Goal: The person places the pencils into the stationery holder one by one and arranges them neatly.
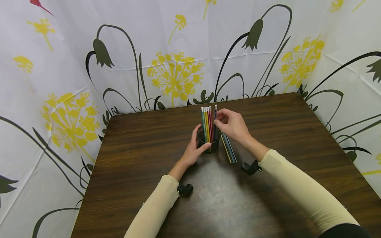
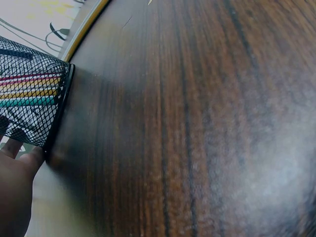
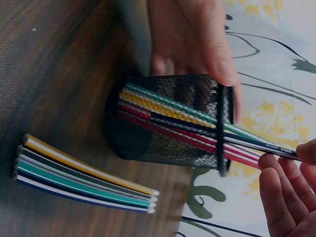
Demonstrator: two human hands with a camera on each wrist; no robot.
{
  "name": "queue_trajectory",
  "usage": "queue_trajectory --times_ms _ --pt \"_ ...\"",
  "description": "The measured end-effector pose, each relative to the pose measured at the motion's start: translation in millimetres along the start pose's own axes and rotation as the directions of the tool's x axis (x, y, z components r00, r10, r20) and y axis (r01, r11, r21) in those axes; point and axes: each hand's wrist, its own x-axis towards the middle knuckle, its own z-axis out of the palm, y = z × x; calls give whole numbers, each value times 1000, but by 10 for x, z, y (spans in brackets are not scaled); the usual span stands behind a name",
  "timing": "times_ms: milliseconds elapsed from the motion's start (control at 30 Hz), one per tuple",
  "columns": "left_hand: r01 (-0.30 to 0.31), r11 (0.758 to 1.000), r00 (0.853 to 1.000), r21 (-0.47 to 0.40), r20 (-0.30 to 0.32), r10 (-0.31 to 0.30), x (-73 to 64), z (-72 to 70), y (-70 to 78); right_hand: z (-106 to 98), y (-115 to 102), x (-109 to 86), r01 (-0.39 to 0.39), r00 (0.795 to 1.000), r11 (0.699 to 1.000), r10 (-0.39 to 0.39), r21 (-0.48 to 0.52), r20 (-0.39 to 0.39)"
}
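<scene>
A black mesh pencil cup stands on the table, and my left hand grips its side, thumb toward the front. Several pencils in teal, yellow and red lean together in it, eraser ends up. With thumb and fingertips, my right hand pinches a dark pencil near its upper end. The lower part of that pencil shows through the mesh, inside the cup. Right of the cup, a row of loose pencils in yellow, black, teal and blue lies side by side on the tabletop.
The dark wood table reaches back to a white curtain printed with yellow and green flowers. Black wrist cameras sit under both cream sleeves, close above the tabletop.
</scene>
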Motion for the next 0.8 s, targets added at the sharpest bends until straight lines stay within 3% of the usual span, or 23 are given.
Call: queue_trajectory --times_ms 133,400,800 --pt "2 1000 1000 1 6 -2 13 -11 -40 48 35 -25 -13 1000 1000 14 -18 27" --pt "-8 1000 999 20 -42 8 66 9 -334 116 77 -38 3 999 996 1 -87 45" --pt "8 999 997 48 -73 -5 59 24 -344 174 89 -41 -44 998 991 49 -126 40"
